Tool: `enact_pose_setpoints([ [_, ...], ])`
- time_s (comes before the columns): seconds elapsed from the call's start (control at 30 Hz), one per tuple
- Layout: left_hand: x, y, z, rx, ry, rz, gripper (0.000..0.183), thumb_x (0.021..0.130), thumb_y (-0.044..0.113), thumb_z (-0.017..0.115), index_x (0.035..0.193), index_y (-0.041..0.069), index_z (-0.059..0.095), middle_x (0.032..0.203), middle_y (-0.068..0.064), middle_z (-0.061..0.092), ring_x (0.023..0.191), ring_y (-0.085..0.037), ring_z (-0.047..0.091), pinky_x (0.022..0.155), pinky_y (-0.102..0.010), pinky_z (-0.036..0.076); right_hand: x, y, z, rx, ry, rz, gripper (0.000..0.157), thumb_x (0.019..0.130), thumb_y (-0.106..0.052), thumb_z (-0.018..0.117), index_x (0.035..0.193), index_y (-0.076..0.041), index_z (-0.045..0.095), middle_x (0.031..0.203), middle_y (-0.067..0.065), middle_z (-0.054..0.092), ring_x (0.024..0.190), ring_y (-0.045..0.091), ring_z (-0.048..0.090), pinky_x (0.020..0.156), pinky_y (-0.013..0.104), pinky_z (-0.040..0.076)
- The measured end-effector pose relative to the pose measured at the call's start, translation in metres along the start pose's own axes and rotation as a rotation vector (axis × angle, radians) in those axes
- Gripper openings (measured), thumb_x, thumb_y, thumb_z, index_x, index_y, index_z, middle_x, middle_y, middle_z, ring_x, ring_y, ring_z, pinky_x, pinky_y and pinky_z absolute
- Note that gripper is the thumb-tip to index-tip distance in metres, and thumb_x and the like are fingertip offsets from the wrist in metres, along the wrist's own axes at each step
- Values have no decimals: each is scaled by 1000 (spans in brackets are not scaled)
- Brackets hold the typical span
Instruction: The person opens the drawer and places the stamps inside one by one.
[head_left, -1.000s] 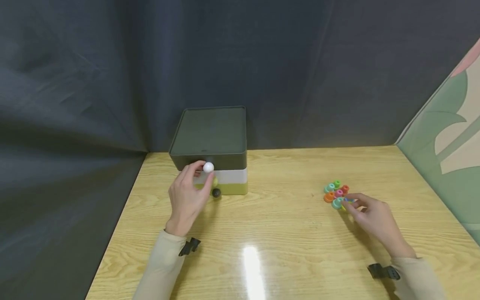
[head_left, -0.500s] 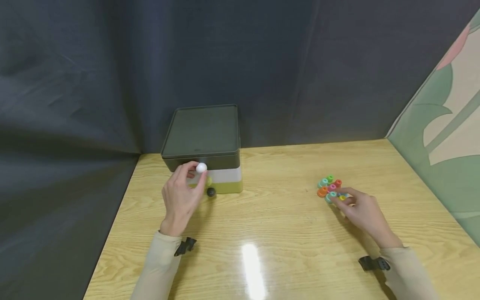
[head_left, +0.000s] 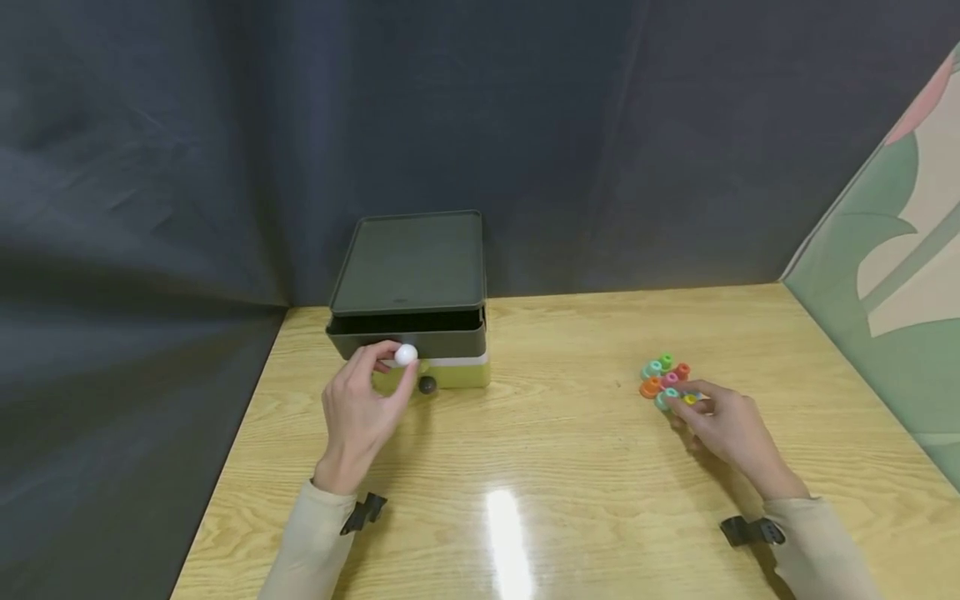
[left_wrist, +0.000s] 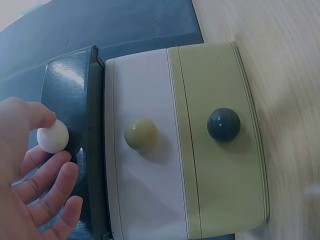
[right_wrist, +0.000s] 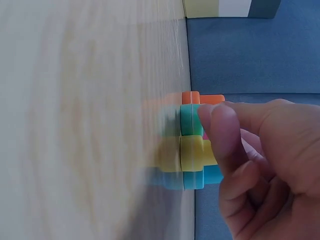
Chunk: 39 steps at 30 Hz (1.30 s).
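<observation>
My left hand (head_left: 358,412) pinches the white round knob (head_left: 406,355) of the dark green top drawer (head_left: 453,343). That drawer stands partly pulled out of the small drawer box (head_left: 420,258), with a dark gap above its front. Below it, in the left wrist view, are a whitish drawer with a yellow-green knob (left_wrist: 140,134) and an olive drawer with a dark knob (left_wrist: 223,124), both closed. My right hand (head_left: 731,429) has thumb and forefinger about a teal peg (right_wrist: 190,120) at the near side of a cluster of colourful pegs; the fingertips hide its stem.
Orange (head_left: 650,387), pink, red, green and yellow (right_wrist: 191,153) pegs stand close around the right fingertips. A wooden table (head_left: 555,450) bears everything. Dark cloth (head_left: 555,150) hangs behind and at the left, and a patterned panel (head_left: 900,250) stands at the right.
The top drawer, shut before, has come out toward me with my left hand on its knob. My right fingers have shifted left onto the teal peg.
</observation>
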<state>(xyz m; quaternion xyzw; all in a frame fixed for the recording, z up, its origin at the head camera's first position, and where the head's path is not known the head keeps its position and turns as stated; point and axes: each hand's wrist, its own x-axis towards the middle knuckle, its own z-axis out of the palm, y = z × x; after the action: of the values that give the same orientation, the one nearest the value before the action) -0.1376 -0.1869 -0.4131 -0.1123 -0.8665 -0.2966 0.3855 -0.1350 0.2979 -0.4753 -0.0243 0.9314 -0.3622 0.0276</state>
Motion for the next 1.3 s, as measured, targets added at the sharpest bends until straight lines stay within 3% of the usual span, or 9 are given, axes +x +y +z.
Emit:
enact_pose_setpoints([
  [0.43, -12, 4, -6, -33, 23, 51, 22, 83, 20, 86, 101, 9, 78, 83, -7, 76, 71, -21, 70, 57, -37, 51, 2, 1, -4, -68, 43, -55, 51, 108, -38, 64, 137, 5, 65, 90, 13, 80, 54, 13, 69, 55, 26, 54],
  [0.63, -18, 6, -10, -35, 14, 54, 24, 83, 23, 84, 99, 8, 77, 82, -6, 75, 71, -22, 69, 60, -37, 52, 0, 0, -3, -81, 69, -73, 49, 107, -36, 66, 133, 6, 68, 91, 17, 79, 52, 13, 67, 47, 27, 46],
  [0.93, -25, 5, -13, -53, 61, 122, 22, 83, 23, 81, 98, 8, 77, 78, -5, 73, 69, -19, 67, 58, -35, 50, -2, -2, -4, -64, 150, -133, 39, 103, -29, 72, 124, 4, 74, 82, 12, 80, 50, 11, 63, 42, 26, 41],
  [1.07, -27, 5, -13, -48, 84, 156, 23, 86, 27, 77, 98, 8, 77, 77, -6, 73, 67, -19, 66, 56, -34, 49, -1, -5, -9, -60, 208, -189, 32, 100, -23, 76, 118, 3, 77, 88, 16, 81, 45, 11, 60, 37, 24, 33],
  [1.3, -28, 1, -16, -22, 113, 224, 28, 92, 34, 71, 96, 8, 78, 75, -4, 72, 63, -18, 63, 55, -32, 47, -6, -18, -23, -30, 198, -151, 34, 102, -27, 73, 124, -2, 75, 105, 21, 79, 53, 14, 66, 38, 27, 36],
])
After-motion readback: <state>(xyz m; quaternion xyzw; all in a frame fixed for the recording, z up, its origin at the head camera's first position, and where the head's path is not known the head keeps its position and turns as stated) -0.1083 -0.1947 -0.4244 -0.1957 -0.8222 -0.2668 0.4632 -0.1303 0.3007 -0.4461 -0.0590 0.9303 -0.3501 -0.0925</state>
